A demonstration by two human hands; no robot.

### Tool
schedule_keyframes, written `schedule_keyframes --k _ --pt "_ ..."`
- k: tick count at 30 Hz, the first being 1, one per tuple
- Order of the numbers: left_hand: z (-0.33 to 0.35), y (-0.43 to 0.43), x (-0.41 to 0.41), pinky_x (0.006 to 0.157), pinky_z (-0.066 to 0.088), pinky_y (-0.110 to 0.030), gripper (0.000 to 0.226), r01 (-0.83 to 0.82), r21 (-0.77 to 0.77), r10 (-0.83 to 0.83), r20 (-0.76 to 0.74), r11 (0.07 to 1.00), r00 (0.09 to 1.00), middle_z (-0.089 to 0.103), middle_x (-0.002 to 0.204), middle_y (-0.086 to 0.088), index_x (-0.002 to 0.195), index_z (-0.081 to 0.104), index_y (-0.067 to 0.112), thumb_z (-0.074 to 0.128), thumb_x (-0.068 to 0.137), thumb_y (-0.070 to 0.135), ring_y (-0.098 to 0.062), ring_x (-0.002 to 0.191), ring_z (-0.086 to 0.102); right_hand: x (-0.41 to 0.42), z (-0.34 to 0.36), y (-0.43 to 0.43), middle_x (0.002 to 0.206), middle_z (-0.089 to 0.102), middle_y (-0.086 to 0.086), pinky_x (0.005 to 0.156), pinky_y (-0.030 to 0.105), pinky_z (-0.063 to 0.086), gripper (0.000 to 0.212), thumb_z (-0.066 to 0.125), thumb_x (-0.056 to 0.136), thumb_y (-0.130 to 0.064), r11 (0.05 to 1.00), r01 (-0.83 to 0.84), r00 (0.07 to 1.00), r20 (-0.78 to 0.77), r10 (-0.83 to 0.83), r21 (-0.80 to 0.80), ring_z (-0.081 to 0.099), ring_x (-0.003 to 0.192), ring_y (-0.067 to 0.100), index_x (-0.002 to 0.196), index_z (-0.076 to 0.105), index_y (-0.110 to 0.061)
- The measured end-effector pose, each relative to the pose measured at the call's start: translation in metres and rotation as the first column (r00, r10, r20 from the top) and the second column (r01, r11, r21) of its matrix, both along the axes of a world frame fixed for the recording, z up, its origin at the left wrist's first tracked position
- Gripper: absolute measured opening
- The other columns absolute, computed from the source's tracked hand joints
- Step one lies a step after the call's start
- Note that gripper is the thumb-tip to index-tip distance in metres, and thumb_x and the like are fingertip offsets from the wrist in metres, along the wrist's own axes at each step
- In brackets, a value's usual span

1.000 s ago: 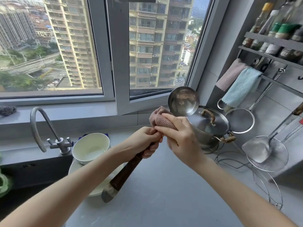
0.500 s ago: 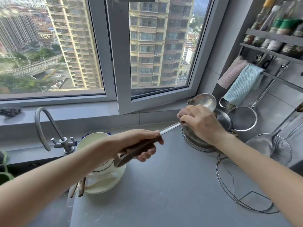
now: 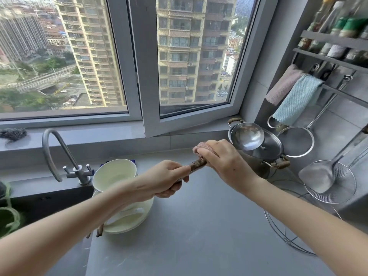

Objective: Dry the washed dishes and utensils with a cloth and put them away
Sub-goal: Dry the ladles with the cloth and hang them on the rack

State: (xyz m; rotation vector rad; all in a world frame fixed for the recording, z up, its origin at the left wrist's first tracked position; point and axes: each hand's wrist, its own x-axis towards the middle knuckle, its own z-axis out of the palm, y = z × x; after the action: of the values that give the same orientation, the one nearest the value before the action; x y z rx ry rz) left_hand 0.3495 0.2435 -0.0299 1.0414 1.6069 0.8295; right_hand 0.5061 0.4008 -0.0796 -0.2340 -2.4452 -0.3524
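Note:
A steel ladle with a dark wooden handle is held level over the grey counter; its bowl [image 3: 248,137] faces me, in front of the lidded pot [image 3: 268,154]. My left hand [image 3: 165,179] grips the wooden handle's end. My right hand [image 3: 223,158] presses a pink cloth [image 3: 200,148] around the handle, close to the left hand. A cream bowl [image 3: 113,174] stands on a cream plate [image 3: 127,222] beside the sink, with a white spoon and chopsticks [image 3: 99,231] on the plate.
A curved tap [image 3: 59,154] rises over the dark sink at the left. On the right wall hang cloths [image 3: 296,100], a sieve [image 3: 296,140], a spatula [image 3: 318,176] and a skimmer, under a rack of bottles. A wire trivet [image 3: 286,236] lies on the counter.
The ladle went from upright to level, its bowl swinging right over the pot. My right hand slid the cloth back from near the ladle's bowl to the wooden handle by my left hand.

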Motion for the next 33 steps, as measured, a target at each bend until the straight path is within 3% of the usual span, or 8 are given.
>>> schedule_keyframes --k 4,8,11,13,16,24,28,33 --pt "0.002 -0.008 -0.011 0.038 0.014 -0.015 0.033 0.013 -0.015 -0.013 0.012 1.0 1.0 0.032 0.051 0.001 0.082 0.053 0.009 0.042 0.098 0.035 -0.01 0.036 0.02 0.026 0.0 0.038 0.106 0.065 0.009 0.074 0.045 0.052 0.048 0.075 0.073 0.002 0.977 0.185 0.982 -0.017 -0.188 -0.11 0.057 0.08 0.033 0.115 0.058 -0.015" --pt "-0.003 0.0 -0.007 0.037 0.014 -0.015 0.034 -0.033 0.01 0.033 0.014 0.999 0.999 0.032 0.054 -0.001 0.083 0.052 0.01 0.04 0.099 0.037 -0.01 0.037 0.021 0.034 0.012 0.012 0.116 0.06 0.004 0.096 0.029 0.042 0.039 0.071 0.081 -0.01 0.834 0.092 0.85 -0.394 -0.351 -0.544 0.056 0.105 0.019 0.119 0.06 -0.009" --pt "-0.014 0.016 0.01 0.035 0.015 -0.013 0.036 -0.156 0.064 0.151 0.077 0.986 0.986 0.034 0.05 -0.001 0.08 0.049 0.01 0.036 0.1 0.036 -0.009 0.032 0.024 0.017 0.015 -0.01 0.122 0.06 0.008 0.094 0.035 0.048 0.028 0.058 0.094 -0.029 0.242 -0.34 0.562 -0.403 -0.722 -0.909 0.058 0.107 0.017 0.119 0.054 -0.018" --pt "-0.023 0.026 0.022 0.035 0.017 -0.013 0.038 -0.209 0.119 0.2 0.087 0.971 0.976 0.038 0.046 -0.001 0.077 0.049 0.009 0.034 0.101 0.035 -0.01 0.03 0.026 0.001 0.015 -0.015 0.119 0.06 0.015 0.086 0.047 0.053 0.028 0.048 0.097 -0.035 -0.252 -0.663 0.598 -0.295 -0.745 -0.705 0.062 0.102 0.027 0.114 0.057 -0.014" --pt "-0.035 0.036 0.042 0.032 0.02 -0.013 0.039 -0.196 0.223 0.198 0.013 0.955 0.98 0.043 0.045 -0.005 0.074 0.049 0.009 0.031 0.101 0.032 -0.012 0.026 0.031 -0.02 0.014 -0.026 0.109 0.063 0.018 0.073 0.046 0.058 0.03 0.048 0.094 -0.03 -0.533 -0.74 0.667 -0.345 -0.66 -0.411 0.067 0.088 0.03 0.11 0.058 -0.008" --pt "-0.033 0.03 0.043 0.046 0.051 -0.029 0.065 0.05 0.024 -0.049 -0.044 0.998 0.998 0.065 0.07 -0.02 0.075 0.058 0.002 0.022 0.098 0.051 -0.023 0.046 0.06 -0.026 0.014 -0.032 0.08 0.065 0.006 0.051 0.021 0.048 0.009 0.056 0.092 -0.002 -0.293 -0.686 0.617 -0.318 -0.72 -0.666 0.061 0.054 0.008 0.09 0.061 -0.009" --pt "-0.022 0.036 0.005 0.075 0.054 -0.038 0.052 -0.171 0.169 0.203 -0.197 0.971 0.959 0.068 0.09 -0.013 0.09 0.063 0.004 0.027 0.101 0.04 -0.028 0.073 0.064 -0.009 0.022 -0.04 0.079 0.06 0.007 0.041 0.018 0.042 0.008 0.056 0.093 -0.005 -0.279 -0.587 0.7 -0.303 -0.647 -0.76 0.053 0.059 0.013 0.09 0.061 -0.01" --pt "0.0 0.065 -0.009 0.091 0.048 -0.037 0.043 -0.302 0.28 0.291 0.079 0.911 0.953 0.064 0.108 -0.007 0.114 0.054 0.01 0.031 0.1 0.044 -0.023 0.1 0.063 -0.004 0.029 -0.069 0.08 0.065 0.011 0.051 0.029 0.041 0.009 0.059 0.093 -0.019 -0.185 -0.303 0.89 -0.208 -0.405 -0.935 0.056 0.067 0.025 0.097 0.064 -0.013"
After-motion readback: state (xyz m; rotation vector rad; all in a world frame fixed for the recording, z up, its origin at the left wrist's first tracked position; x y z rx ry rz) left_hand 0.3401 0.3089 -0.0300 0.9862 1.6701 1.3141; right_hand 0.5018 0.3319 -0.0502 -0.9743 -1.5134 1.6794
